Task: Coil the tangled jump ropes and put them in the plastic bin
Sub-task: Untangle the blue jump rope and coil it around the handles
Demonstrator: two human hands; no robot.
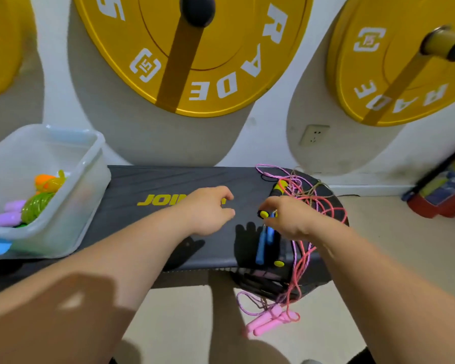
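A tangle of pink, red and brownish jump ropes [307,195] lies on the right end of the black bench [147,185]. My right hand [289,219] pinches a black handle with a yellow cap [263,214] at the edge of the tangle. Two blue handles [263,243] lie just below that hand. Pink handles [268,323] hang off the bench's front edge on their cord. My left hand [208,208] hovers over the bench middle with fingers loosely curled, holding nothing. The clear plastic bin [90,164] at the left holds a coiled green rope [37,206] and purple handles [9,215].
Yellow weight plates [221,61] hang on the white wall behind the bench. A wall socket [314,134] sits low on the wall. A red fire extinguisher [441,187] lies on the floor at the right. Beige floor shows in front of the bench.
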